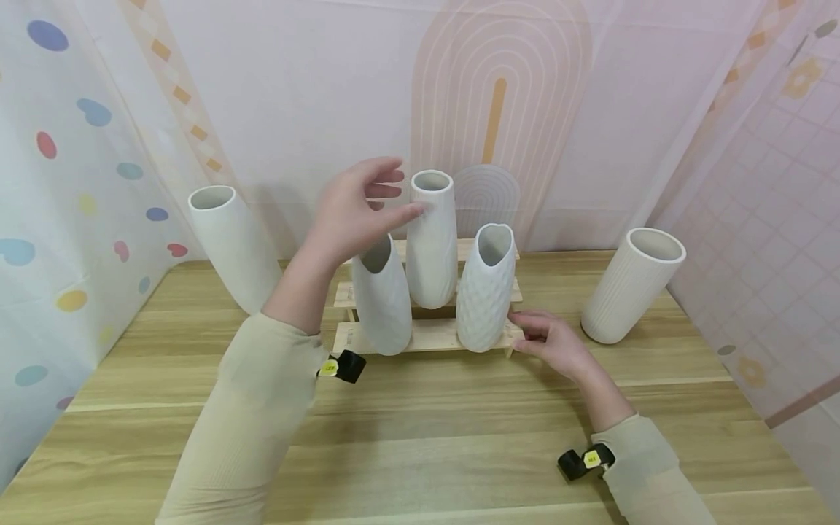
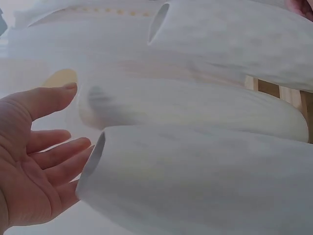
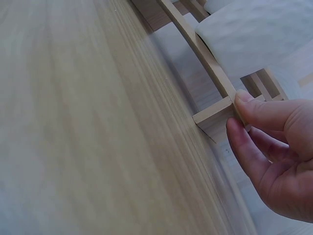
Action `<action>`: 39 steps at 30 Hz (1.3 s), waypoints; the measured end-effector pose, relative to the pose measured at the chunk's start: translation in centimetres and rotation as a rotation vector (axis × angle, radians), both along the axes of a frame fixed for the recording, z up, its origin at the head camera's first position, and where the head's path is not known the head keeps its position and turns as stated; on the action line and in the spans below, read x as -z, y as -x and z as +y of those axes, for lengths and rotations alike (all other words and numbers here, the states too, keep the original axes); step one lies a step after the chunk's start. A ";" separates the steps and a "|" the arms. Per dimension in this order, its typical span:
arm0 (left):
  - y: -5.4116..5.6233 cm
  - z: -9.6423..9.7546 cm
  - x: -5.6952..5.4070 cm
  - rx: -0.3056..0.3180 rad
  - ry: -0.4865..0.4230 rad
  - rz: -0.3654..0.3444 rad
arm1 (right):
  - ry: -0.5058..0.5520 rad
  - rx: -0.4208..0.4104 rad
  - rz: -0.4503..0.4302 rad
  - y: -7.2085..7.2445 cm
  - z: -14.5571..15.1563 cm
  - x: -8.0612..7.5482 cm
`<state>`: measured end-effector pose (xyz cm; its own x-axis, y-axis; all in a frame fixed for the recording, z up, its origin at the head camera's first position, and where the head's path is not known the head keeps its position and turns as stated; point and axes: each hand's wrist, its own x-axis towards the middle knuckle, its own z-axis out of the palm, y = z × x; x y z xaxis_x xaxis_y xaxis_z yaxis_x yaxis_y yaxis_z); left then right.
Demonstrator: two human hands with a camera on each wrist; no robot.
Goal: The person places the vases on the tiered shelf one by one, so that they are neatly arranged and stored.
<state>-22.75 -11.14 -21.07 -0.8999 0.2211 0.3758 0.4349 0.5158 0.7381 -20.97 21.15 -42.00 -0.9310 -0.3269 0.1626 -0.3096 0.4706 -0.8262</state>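
A small stepped wooden rack carries three white vases. At its front left is a vase with a slanted mouth, at its front right a diamond-textured vase, and behind them a taller round-mouthed vase. My left hand is raised over the front left vase, fingers spread and holding nothing. Its thumb reaches toward the tall vase's rim; whether they touch I cannot tell. In the left wrist view, the palm faces the vase mouths. My right hand pinches the rack's front right end between thumb and fingers.
A smooth white vase stands on the wooden table at the left, partly behind my left forearm. A ribbed white vase stands at the right. Patterned curtains close off the back and sides.
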 end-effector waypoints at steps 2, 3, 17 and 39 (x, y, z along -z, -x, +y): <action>-0.4 -0.7 0.3 -0.015 -0.043 0.004 | 0.002 -0.002 0.000 0.0 0.0 0.0; -0.6 -1.0 0.5 -0.018 -0.069 0.011 | 0.002 -0.002 0.000 0.0 0.0 0.0; -1.3 -7.2 5.0 -0.147 -0.250 0.133 | -0.002 0.012 -0.011 0.0 -0.1 -0.1; -2.6 -18.2 13.2 -0.381 -0.296 0.057 | -0.005 0.004 -0.001 0.1 -0.1 0.0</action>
<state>-20.12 -29.32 -34.25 -0.8723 -0.2437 0.4239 0.3002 0.4174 0.8577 -21.05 21.07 -42.02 -0.9325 -0.3239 0.1599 -0.3067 0.4763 -0.8241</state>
